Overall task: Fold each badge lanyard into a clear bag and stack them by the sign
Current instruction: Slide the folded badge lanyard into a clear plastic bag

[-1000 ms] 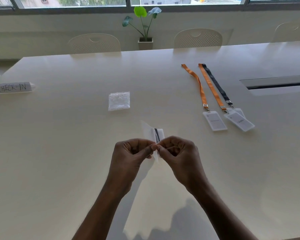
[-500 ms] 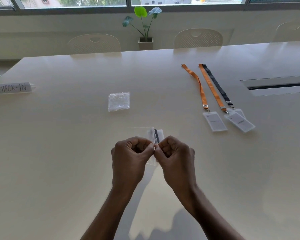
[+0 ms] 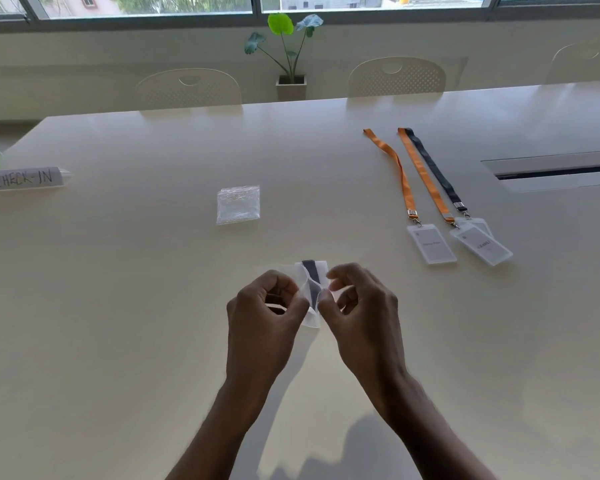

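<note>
Head view: left grip (image 3: 267,306) and right grip (image 3: 361,306) pinch one bag (image 3: 311,317), dark lanyard (image 3: 310,277) inside; three lanyards (image 3: 430,188) beyond-right of the grip, unbagged; none by the sign (image 3: 25,178) yet.

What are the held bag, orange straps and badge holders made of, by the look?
Held bag: thin clear plastic film, probably; see-through, glossy, crumples under the grip.
Orange straps: woven fabric ribbon, likely polyester; slight sheen, lying limp and flat.
Badge holders: stiffer clear plastic; flat, straight edges, card visible inside.
</note>
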